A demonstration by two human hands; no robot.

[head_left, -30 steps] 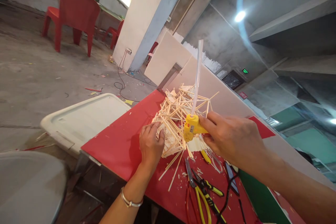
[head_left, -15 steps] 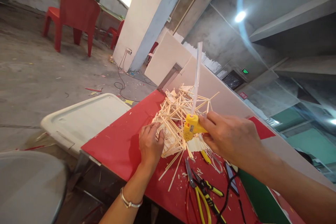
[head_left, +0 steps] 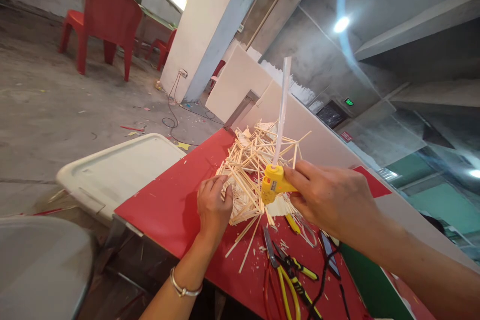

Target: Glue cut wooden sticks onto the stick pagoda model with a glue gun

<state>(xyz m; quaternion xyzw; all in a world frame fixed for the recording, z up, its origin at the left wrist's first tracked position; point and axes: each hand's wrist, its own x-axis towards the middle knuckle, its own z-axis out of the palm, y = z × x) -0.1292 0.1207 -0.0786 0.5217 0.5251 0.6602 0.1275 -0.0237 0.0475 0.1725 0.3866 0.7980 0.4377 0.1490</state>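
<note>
My right hand (head_left: 326,195) is closed round the handle of a yellow hot glue gun (head_left: 273,182). A long clear glue stick (head_left: 283,110) rises from its back end, and its nozzle points down, hidden from me. Below and behind the gun lies a tangled structure of thin wooden sticks (head_left: 245,160). My left hand (head_left: 215,202) rests at the near left side of this structure, fingers curled against the sticks. Whether a stick is pinched there is hidden. A silver bangle (head_left: 182,285) circles my left wrist.
On the red table (head_left: 168,205) lie pliers with yellow handles (head_left: 283,275), black-and-yellow cutters (head_left: 296,265), a phone (head_left: 330,252), a dark cord and stick scraps. A white panel (head_left: 315,145) stands behind. To the left are a white lid (head_left: 123,170) and a grey stool (head_left: 45,270).
Almost nothing differs. The glue gun has tilted very slightly in my right hand, and the whole view has shifted a little to the left. My left hand stays at the sticks.
</note>
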